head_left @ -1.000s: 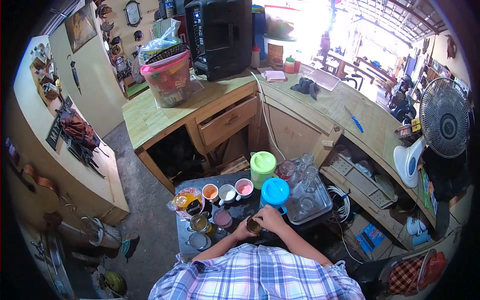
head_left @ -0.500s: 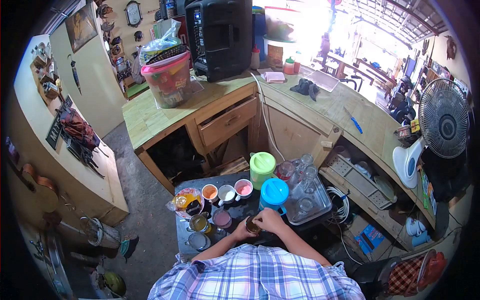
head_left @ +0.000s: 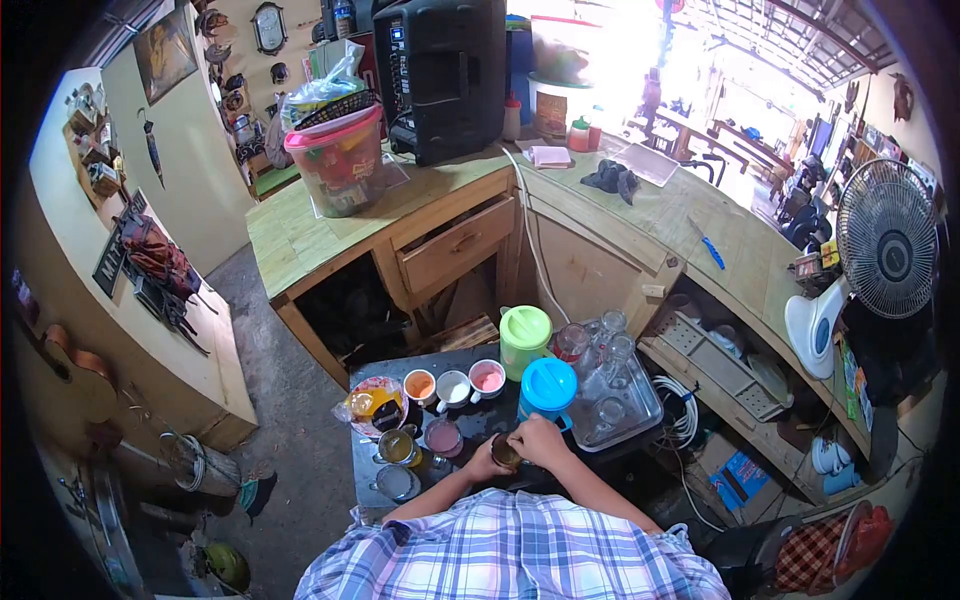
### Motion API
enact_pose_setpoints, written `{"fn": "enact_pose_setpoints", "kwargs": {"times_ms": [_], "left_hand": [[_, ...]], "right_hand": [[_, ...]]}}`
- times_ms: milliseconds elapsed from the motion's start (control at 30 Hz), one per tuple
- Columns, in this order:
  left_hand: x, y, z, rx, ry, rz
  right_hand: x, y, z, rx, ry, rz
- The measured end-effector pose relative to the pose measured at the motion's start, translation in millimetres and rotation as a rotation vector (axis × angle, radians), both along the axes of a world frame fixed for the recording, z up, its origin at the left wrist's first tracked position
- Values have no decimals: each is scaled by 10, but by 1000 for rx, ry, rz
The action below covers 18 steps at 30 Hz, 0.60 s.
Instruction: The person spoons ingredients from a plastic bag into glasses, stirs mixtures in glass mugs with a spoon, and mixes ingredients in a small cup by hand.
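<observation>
My left hand (head_left: 484,462) is wrapped round a glass (head_left: 507,455) with something brown in it, close to my body at the table's near edge. Over its rim my right hand (head_left: 540,440) is closed with fingertips together; whatever they pinch is too small to make out. Just beyond the right hand stands a blue lidded pitcher (head_left: 547,390), with a green lidded pitcher (head_left: 525,342) behind it. Left of the glass are a mug of pinkish drink (head_left: 443,437), a mug of yellowish-brown drink (head_left: 398,448) and a clear glass mug (head_left: 397,484).
Three white cups hold orange (head_left: 420,386), white (head_left: 453,388) and pink (head_left: 487,378) contents. A plate (head_left: 364,424) with packets lies at the left. On the right, a metal tray (head_left: 640,415) carries several glasses. Wooden counters (head_left: 440,195) bound the far side; a fan (head_left: 815,335) stands right.
My right hand has shifted very slightly over the glass. The left hand keeps its hold, and the surrounding things stay where they were.
</observation>
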<state>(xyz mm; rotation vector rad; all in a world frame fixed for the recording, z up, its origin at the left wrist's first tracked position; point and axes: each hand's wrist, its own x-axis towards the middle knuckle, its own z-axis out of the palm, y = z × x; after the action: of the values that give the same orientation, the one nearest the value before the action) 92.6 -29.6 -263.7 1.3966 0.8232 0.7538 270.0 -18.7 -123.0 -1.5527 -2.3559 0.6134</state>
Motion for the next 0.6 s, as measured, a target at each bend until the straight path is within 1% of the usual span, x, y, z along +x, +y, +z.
{"fn": "enact_pose_setpoints", "kwargs": {"times_ms": [33, 100, 133, 200, 233, 300, 333, 400, 433, 500, 533, 600], "left_hand": [[2, 5, -11, 0, 0, 0], [9, 18, -31, -57, -74, -37], [3, 20, -39, -56, -74, -36], [-7, 23, -25, -16, -30, -39], [-6, 19, -5, -15, -30, -39], [-2, 6, 10, -59, -85, -49], [-1, 10, 7, -59, -85, -48], [-2, 8, -16, 11, -31, -22], [1, 10, -36, 10, -30, -22], [3, 24, -48, -70, -141, -80], [-1, 23, -41, -69, -141, -79], [-3, 11, -41, -11, -88, -45]], "right_hand": [[9, 5, -43, 0, 0, 0], [24, 26, -73, -12, 195, 67], [20, 21, -59, -10, 194, 68], [10, 1, -31, 17, 18, -12], [12, 4, -34, 18, 18, -12], [23, 5, -59, 21, 213, 43], [24, 11, -90, 22, 213, 44], [14, 8, -112, 116, 83, 54], [19, 4, -100, 115, 83, 54], [30, 7, -77, 57, 190, 95], [25, 8, -75, 58, 191, 95], [21, -3, -74, 100, 75, 69]]}}
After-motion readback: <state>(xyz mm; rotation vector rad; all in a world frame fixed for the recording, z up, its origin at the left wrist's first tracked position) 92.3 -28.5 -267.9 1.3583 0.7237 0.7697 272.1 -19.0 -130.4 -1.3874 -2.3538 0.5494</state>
